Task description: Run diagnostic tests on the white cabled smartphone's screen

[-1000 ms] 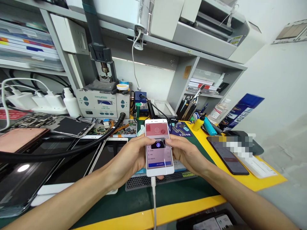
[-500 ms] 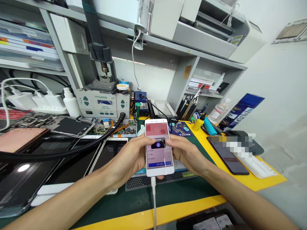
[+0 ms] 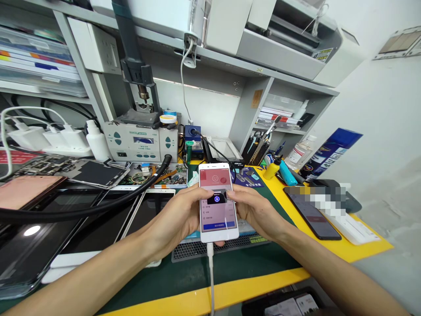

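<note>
A white smartphone [image 3: 219, 215] is held upright between both hands above the bench, its screen lit with a red band on top, a dark pop-up with a round blue icon, and a blue bar at the bottom. My left hand [image 3: 187, 210] grips its left edge, thumb lying over the screen. On the opposite edge my right hand [image 3: 255, 208] is closed, its thumb at the side of the pop-up. Most fingers are hidden behind the phone. A white charging cable [image 3: 211, 263] is plugged into the phone's bottom end and runs down toward me.
Left of my hands lie several phones and screens [image 3: 95, 224], crossed by a thick black hose [image 3: 131, 197]. Behind stands a hot air station [image 3: 141, 142]. At right are a dark phone [image 3: 312, 213], a white box [image 3: 355, 228], a yellow bottle [image 3: 272, 169] and a blue can [image 3: 332, 153].
</note>
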`<state>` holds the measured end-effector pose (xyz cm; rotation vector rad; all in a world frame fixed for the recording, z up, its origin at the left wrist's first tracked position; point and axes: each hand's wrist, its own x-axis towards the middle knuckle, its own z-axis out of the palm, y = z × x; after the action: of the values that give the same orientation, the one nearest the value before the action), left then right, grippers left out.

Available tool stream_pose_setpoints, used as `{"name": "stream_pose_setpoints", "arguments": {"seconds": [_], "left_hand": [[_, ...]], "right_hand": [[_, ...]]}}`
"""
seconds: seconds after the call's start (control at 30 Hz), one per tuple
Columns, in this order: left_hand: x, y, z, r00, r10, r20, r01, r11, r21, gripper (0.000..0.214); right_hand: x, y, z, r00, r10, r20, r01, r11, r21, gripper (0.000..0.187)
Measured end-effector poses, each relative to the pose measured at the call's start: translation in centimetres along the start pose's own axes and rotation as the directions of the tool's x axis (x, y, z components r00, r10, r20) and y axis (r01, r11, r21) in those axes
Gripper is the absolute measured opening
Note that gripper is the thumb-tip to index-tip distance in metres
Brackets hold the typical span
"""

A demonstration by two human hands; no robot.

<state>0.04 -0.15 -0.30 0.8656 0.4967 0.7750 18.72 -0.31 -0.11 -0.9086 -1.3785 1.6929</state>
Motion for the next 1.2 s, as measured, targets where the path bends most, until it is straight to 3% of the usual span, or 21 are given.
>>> {"name": "stream_pose_setpoints", "arguments": {"seconds": [1.2], "left_hand": [[0.00,0.06,0.05,1.000,-0.003,-0.002,0.003,1.000,0.014,0.035]], "right_hand": [[-0.18,-0.09,0.17,1.000,-0.001,-0.009,0.001,1.000,0.006,0.032]]}}
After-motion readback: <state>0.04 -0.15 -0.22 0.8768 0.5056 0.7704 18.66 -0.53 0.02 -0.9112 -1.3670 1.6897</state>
